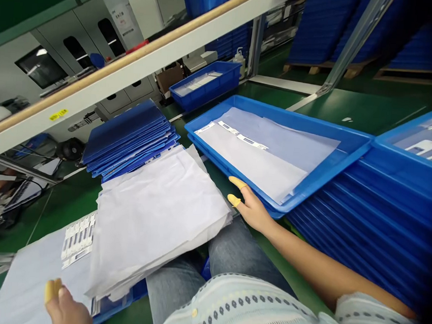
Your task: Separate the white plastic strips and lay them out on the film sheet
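My right hand (249,205) is open beside the near edge of a blue plastic tray (336,141). Yellow finger cots cover its thumb and one fingertip, which are spread apart. Inside the tray, small white plastic frames (252,142) lie on translucent sheets (252,169). At the lower left, my left hand (68,309) is over a pale sheet (34,268), its yellow-capped fingertips close together; anything between them is hidden. Several white slotted plastic parts (78,239) lie in a row on that sheet. Between my hands is a thick stack of white sheets (158,197).
Blue folded-looking panels (129,131) are piled behind the white stack. A tall stack of blue trays (368,212) stands at the right. A shelf beam (133,72) crosses above, with a bottle (122,17) on it. Another blue tray (206,90) is farther back.
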`<state>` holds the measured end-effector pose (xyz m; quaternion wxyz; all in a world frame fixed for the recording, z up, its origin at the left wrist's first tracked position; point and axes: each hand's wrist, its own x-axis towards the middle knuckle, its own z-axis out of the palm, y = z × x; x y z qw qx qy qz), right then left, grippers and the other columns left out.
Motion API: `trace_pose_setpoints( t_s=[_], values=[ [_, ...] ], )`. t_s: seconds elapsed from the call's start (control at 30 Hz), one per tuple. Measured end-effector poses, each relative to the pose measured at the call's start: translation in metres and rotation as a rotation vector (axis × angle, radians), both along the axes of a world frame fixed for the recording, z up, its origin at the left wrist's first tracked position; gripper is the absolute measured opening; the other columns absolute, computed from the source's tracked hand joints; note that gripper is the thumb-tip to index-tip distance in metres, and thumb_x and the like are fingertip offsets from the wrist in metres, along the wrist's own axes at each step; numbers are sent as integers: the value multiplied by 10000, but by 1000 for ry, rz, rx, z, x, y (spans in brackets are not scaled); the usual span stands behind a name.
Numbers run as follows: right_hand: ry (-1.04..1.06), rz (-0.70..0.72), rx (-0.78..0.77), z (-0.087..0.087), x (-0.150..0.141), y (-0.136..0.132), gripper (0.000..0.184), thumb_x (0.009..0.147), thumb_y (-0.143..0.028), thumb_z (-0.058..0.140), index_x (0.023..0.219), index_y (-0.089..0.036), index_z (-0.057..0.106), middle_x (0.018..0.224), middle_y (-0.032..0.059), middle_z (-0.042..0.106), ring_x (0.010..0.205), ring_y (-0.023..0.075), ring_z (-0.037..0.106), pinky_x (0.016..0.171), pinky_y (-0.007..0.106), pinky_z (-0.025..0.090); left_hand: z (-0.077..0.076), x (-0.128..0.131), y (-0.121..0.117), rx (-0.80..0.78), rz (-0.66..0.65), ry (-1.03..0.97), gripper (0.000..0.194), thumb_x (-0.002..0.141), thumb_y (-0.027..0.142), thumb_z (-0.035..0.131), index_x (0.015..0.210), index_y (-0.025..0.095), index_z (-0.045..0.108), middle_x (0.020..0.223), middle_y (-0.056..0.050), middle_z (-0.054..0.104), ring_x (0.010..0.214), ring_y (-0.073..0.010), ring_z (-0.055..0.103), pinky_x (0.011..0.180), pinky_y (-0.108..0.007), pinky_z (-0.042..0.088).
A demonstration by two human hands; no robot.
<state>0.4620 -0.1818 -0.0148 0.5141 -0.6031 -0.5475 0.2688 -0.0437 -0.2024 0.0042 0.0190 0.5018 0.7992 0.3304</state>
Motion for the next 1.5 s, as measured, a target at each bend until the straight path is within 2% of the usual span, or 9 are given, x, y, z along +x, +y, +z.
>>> trace_pose_setpoints(
  t_s=[0.07, 0.17, 0.37, 0.73, 0.9, 0.97, 1.1, 1.27, 1.5],
  values=[
    [-286, 59, 82, 19, 2, 19, 613, 916, -490, 404, 1423, -147, 369, 1472, 153, 375, 1399, 265, 265, 1151, 469, 225, 27, 16, 31, 13, -12, -12, 610, 888, 522, 279, 1450, 286, 268, 1500, -77, 337, 1326, -356, 387, 1044, -569, 377],
    [-615, 194, 104, 41, -18, 65, 665, 929, -480, 413, 1449, -71, 339, 1507, 178, 303, 1431, 281, 161, 1171, 466, 152, 45, 58, 94, -166, -388, 154, 670, 912, 518, 235, 1475, 154, 247, 1515, -139, 322, 1403, -278, 291, 1142, -471, 253],
    [-840, 404, -200, 23, -67, 133, 747, 919, -545, 410, 1469, -50, 307, 1527, 189, 217, 1434, 302, 114, 1160, 520, 97, 6, 121, 162, -405, -553, 324, 632, 906, 529, 365, 1469, 250, 299, 1570, -94, 195, 1438, -371, 133, 1078, -687, 75],
    [-836, 457, -265, 4, -66, 136, 795, 912, -607, 379, 1497, -85, 245, 1548, 171, 138, 1440, 293, 74, 1154, 531, 69, -5, 123, 159, -524, -524, 489, 679, 922, 585, 241, 1507, 254, 143, 1595, -85, 70, 1454, -342, 64, 1096, -643, 116],
    [-848, 378, -77, 40, -60, 119, 761, 918, -590, 411, 1494, -115, 265, 1552, 192, 120, 1435, 319, 107, 1138, 569, 31, -4, 124, 159, -469, -514, 495, 714, 921, 585, 224, 1506, 181, 159, 1586, -136, 94, 1444, -370, 99, 1077, -669, 133],
    [-841, 271, 0, 63, -35, 122, 663, 919, -541, 459, 1459, -169, 361, 1532, 154, 252, 1412, 304, 215, 1149, 530, 75, 3, 124, 157, -386, -511, 507, 724, 921, 579, 226, 1498, 144, 187, 1581, -170, 84, 1438, -390, 102, 1062, -688, 140],
    [-801, -35, -321, 89, 58, 153, 354, 958, -311, 427, 1253, -200, 588, 1283, 105, 587, 1185, 254, 526, 1005, 384, 386, 17, 131, 142, -206, -599, 511, 645, 930, 548, 271, 1470, 195, 285, 1581, -153, 109, 1449, -355, 93, 1079, -668, 128],
    [-830, -199, -688, 61, 151, 181, 293, 930, -341, 553, 1119, -125, 610, 1152, 122, 613, 1029, 231, 597, 883, 422, 484, -1, 151, 111, -401, -703, 529, 593, 922, 476, 349, 1466, 244, 305, 1573, -117, 176, 1455, -319, 108, 1088, -665, 111],
    [-906, -137, -769, 21, 170, 195, 273, 931, -309, 555, 1113, -113, 610, 1213, 125, 575, 1106, 243, 554, 910, 439, 476, -15, 169, 92, -557, -664, 524, 658, 929, 501, 312, 1507, 230, 155, 1593, -85, 6, 1457, -322, -30, 1116, -621, 88]
  ],
)
